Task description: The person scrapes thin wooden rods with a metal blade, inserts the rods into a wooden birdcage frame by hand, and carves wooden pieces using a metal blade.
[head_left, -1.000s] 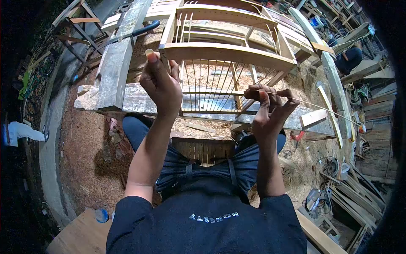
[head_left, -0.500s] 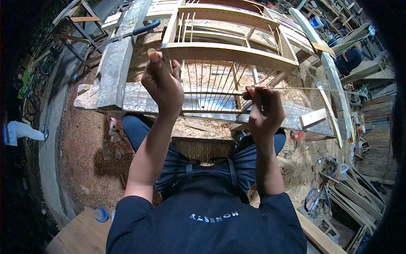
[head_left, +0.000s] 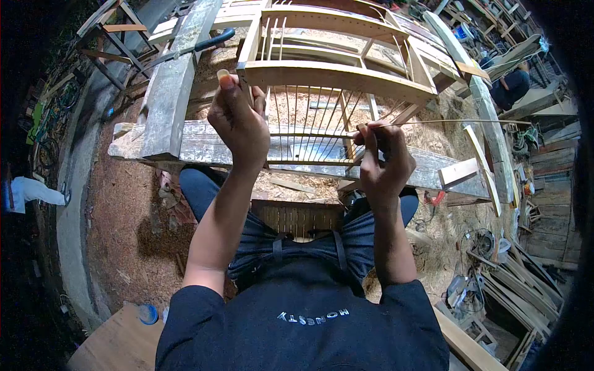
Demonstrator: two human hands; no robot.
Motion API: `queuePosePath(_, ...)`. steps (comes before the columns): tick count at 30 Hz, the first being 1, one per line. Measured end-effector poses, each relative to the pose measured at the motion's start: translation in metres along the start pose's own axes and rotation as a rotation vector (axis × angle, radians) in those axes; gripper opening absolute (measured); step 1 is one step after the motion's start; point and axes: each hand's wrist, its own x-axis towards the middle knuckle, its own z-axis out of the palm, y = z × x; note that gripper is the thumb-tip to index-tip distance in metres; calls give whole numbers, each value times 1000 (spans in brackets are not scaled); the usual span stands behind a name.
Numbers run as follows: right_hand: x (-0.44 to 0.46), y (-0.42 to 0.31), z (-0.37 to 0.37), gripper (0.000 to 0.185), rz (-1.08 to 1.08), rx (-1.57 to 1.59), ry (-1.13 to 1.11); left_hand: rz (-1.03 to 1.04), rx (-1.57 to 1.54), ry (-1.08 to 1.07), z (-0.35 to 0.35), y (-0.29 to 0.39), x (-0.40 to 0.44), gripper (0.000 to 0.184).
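A wooden frame (head_left: 334,76) with rows of thin rods (head_left: 309,114) stands tilted across the beams. My left hand (head_left: 238,120) is closed around the frame's left corner, thumb pointing up. Between the pinched fingers of my right hand (head_left: 385,151) is a thin stick (head_left: 464,121), which reaches far out to the right, nearly level. That hand is close to the right-hand rods, below the frame's front board. Whether the stick's near end touches the frame, I cannot tell.
A thick weathered beam (head_left: 167,105) lies at the left, another (head_left: 495,136) at the right, with a cross beam (head_left: 210,143) before my knees. A small wood block (head_left: 459,172) rests on it. Scrap wood (head_left: 520,284) is piled lower right. Another person (head_left: 512,86) is upper right; a person's leg (head_left: 38,190) shows far left.
My right hand has turned and drawn its fingers together, and the stick has swung from slanting down rightward to nearly level. My left hand has stayed at the frame corner.
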Motion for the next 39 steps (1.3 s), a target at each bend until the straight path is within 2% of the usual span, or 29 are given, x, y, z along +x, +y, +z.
queuePosePath(7,4,1,1,21,-66,-141,-47,14,-19,-36,-1,-2,2,43)
queuePosePath(17,8,4,6,27,-102,-163,-55,10,-21,-5,-1,-3,0,42)
queuePosePath(23,7,-6,10,14,-16,-300,-155,-51,-47,72,-1,-11,2,41)
queuePosePath(25,9,-9,9,8,161,-238,-180,-27,-68,20,-3,-12,3,40)
queuePosePath(30,12,-10,4,9,166,-219,-220,-15,-47,-4,-4,-8,1,40)
queuePosePath(32,11,-11,6,11,14,-167,-63,-7,-44,-27,-3,-5,0,40)
queuePosePath(33,13,-11,5,11,12,-166,-66,-7,-33,11,0,-4,-2,40)
queuePosePath(35,17,-10,4,14,-191,-300,-7,-8,-21,47,0,-4,-3,40)
queuePosePath(39,17,-13,6,10,-170,-252,24,5,-45,-6,-4,-7,0,40)
